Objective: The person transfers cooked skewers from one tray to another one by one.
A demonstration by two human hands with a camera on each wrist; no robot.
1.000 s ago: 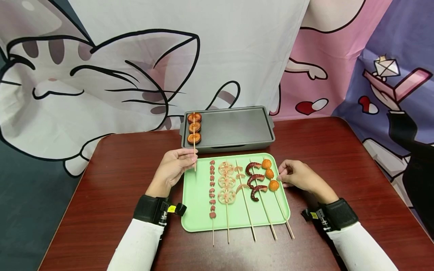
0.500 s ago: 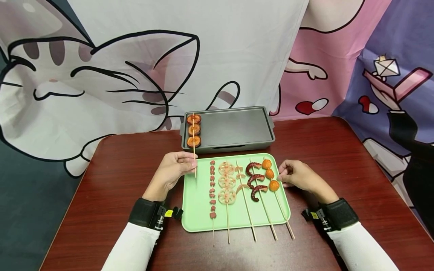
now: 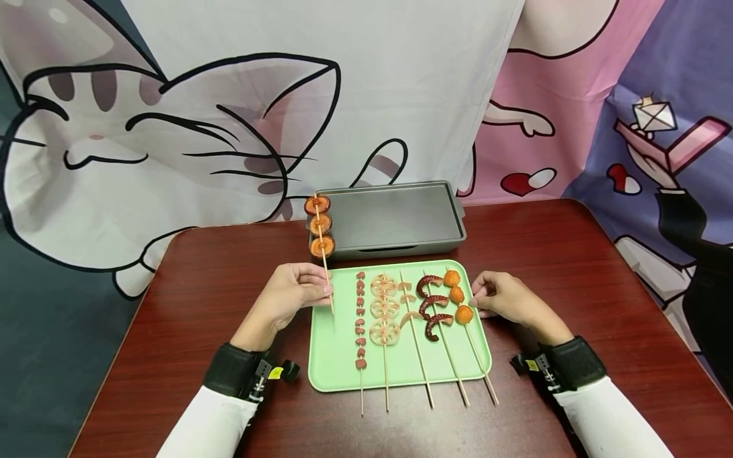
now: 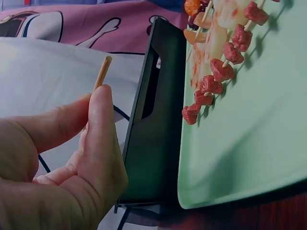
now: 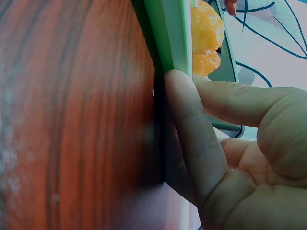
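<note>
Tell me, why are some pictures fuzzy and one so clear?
Head view: evenly lit and sharp, with soft glare on the table. Left wrist view: the left hand is too close, so it blurs, while the green tray stays clearer. Right wrist view: the right hand and table are both soft, with dark shadow under the fingers.

Head overlooks table; wrists seemingly share green tray (image 3: 338, 356)
</note>
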